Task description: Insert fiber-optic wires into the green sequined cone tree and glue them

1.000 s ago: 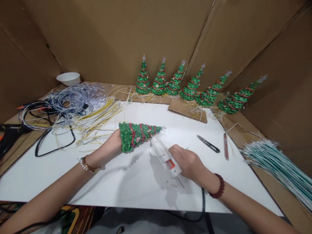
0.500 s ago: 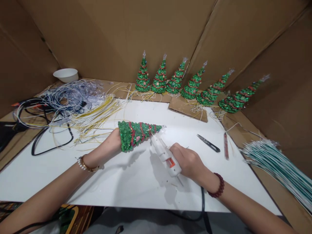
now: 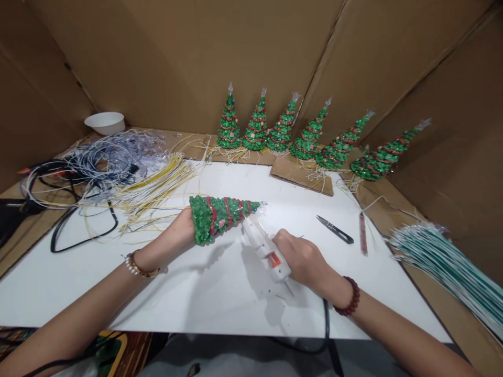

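Note:
My left hand [image 3: 177, 233] reaches inside a green glittery cone tree [image 3: 220, 215] with red garlands and holds it on its side, tip pointing right. A white hot glue gun [image 3: 265, 249] is gripped in my right hand [image 3: 304, 259], its nozzle touching the tree near the tip. Both hover just over the white board [image 3: 220, 293]. The left fingers are hidden inside the cone.
Several finished trees [image 3: 298, 139] stand along the cardboard back wall. Yellow and white wire bundles [image 3: 129, 178] and black cables lie at the left, a white bowl [image 3: 104, 122] beyond. Black snips [image 3: 335, 230] lie to the right, green-white wires [image 3: 451, 267] at far right.
Hands, tree and glue gun stay almost in place; the view shifts slightly.

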`<state>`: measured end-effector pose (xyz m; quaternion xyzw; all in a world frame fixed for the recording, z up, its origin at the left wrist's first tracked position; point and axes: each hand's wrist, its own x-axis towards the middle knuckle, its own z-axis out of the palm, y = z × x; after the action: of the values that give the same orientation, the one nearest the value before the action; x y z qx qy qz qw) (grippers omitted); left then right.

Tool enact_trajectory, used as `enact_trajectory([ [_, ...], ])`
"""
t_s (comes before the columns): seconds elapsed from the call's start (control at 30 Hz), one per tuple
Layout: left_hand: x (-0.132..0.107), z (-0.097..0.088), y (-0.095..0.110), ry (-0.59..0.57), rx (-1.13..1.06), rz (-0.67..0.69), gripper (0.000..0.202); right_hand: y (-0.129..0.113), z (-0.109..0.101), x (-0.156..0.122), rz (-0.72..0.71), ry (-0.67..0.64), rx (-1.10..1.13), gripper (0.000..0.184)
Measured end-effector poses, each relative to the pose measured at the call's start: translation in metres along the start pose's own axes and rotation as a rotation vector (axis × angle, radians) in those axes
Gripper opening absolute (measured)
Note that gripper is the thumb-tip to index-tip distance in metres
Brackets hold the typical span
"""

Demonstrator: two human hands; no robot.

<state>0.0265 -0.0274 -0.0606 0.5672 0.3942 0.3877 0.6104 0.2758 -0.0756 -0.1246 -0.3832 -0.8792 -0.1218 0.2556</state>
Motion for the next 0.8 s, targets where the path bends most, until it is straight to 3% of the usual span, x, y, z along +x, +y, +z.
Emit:
enact_trajectory([
  [0.13, -0.001, 0.002, 0.001, 0.060, -0.033, -0.044, 0.019, 0.000, 0.000, 0.000, -0.001, -0.008, 0.000, 0.018],
  [0.4, 0.001, 0.005, 0.007, 0.009, -0.109, -0.043, 0.014, -0.002, -0.001, -0.001, 0.002, -0.014, -0.012, 0.017],
  [0.57, 0.001, 0.004, 0.005, 0.030, -0.034, -0.059, 0.024, -0.003, -0.002, 0.000, 0.021, -0.047, -0.028, 0.016],
  [0.7, 0.000, 0.000, 0.002, 0.027, 0.064, -0.060, 0.034, -0.002, -0.009, 0.000, 0.078, -0.061, -0.053, 0.017],
  [0.8, -0.001, -0.002, 0.002, 0.006, 0.022, -0.043, 0.031, 0.002, -0.017, -0.002, 0.158, -0.062, -0.094, 0.017],
])
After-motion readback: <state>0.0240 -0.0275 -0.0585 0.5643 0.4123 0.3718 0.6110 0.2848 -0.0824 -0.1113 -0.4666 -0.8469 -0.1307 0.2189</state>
